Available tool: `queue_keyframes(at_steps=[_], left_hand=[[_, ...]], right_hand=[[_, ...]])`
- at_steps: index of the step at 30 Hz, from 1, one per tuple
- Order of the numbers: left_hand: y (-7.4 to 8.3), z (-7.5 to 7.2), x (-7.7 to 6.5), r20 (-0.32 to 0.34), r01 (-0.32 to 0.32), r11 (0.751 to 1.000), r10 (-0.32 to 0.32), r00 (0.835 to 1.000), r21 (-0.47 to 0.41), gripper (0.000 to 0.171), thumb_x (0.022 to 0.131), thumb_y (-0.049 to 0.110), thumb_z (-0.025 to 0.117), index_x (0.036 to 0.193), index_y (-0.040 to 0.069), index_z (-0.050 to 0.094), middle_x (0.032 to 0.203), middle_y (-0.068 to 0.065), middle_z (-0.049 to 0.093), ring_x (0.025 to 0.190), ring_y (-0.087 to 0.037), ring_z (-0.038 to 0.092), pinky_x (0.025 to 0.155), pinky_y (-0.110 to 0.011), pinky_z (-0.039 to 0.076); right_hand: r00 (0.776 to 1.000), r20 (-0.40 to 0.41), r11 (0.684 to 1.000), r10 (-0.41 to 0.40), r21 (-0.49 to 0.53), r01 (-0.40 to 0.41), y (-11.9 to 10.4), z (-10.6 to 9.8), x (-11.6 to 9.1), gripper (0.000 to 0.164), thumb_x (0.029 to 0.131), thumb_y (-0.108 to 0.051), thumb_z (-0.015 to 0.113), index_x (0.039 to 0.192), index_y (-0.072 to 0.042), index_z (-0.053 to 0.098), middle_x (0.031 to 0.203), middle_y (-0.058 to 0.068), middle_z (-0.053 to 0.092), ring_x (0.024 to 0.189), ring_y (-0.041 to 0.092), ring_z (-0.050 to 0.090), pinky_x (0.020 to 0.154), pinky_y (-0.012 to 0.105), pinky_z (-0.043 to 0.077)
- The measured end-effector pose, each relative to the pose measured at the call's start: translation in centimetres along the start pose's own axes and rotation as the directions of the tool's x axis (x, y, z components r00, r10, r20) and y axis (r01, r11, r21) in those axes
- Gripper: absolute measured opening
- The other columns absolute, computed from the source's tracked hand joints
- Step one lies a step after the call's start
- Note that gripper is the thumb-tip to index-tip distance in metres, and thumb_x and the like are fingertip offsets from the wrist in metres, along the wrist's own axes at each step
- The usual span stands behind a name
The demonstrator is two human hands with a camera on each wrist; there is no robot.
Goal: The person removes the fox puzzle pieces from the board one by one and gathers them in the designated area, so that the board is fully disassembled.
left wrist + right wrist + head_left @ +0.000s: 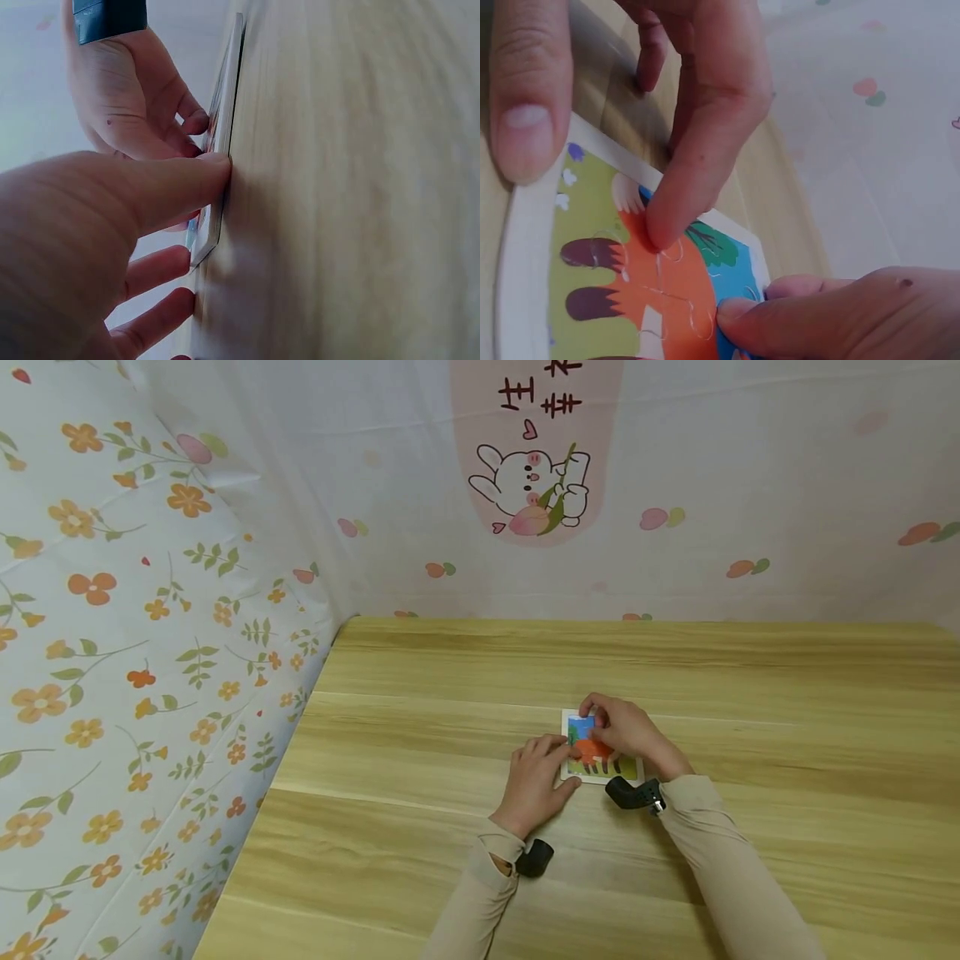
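Note:
A small jigsaw puzzle (628, 767) in a pale frame lies flat on the wooden table, showing an orange animal with dark legs on green, a tree and blue sky. My left hand (531, 783) holds it at the near left corner. The left thumb (529, 142) rests on the frame's edge, while the index finger (690, 176) presses on the orange body. At the far edge my right hand (632, 727) pinches with thumb and index finger, the thumb (757, 322) over the blue part. Whether a loose piece lies between them is hidden. Seams between pieces show in the right wrist view.
The wooden table (420, 718) spreads around the puzzle on all sides. A white cloth with a rabbit print (525, 485) hangs behind its far edge, and a floral cloth (150, 693) hangs along the left. Each wrist wears a black camera mount (535, 858).

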State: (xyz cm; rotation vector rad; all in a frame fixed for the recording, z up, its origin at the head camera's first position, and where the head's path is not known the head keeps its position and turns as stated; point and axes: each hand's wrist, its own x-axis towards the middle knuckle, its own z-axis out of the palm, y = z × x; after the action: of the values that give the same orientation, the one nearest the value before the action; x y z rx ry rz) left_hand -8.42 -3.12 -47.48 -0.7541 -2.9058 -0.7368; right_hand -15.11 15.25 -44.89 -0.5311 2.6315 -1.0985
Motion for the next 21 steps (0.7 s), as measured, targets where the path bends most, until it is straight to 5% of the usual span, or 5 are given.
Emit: queue_keyframes(at_steps=[21], left_hand=[[0.12, 0.02, -0.12, -0.011, -0.005, 0.999, 0.006, 1.0, 0.041, 0.026, 0.085, 0.03, 0.067, 0.11, 0.021, 0.063, 0.124, 0.001, 0.052, 0.113, -0.019, 0.045, 0.087, -0.039, 0.036]], right_hand=[[0.997, 0.078, 1.0, 0.02, -0.017, -0.019, -0.15, -0.15, 0.21, 0.021, 0.085, 0.004, 0.056, 0.103, -0.002, 0.049, 0.074, 0.006, 0.041, 0.057, 0.017, 0.042, 0.047, 0.029, 0.038]])
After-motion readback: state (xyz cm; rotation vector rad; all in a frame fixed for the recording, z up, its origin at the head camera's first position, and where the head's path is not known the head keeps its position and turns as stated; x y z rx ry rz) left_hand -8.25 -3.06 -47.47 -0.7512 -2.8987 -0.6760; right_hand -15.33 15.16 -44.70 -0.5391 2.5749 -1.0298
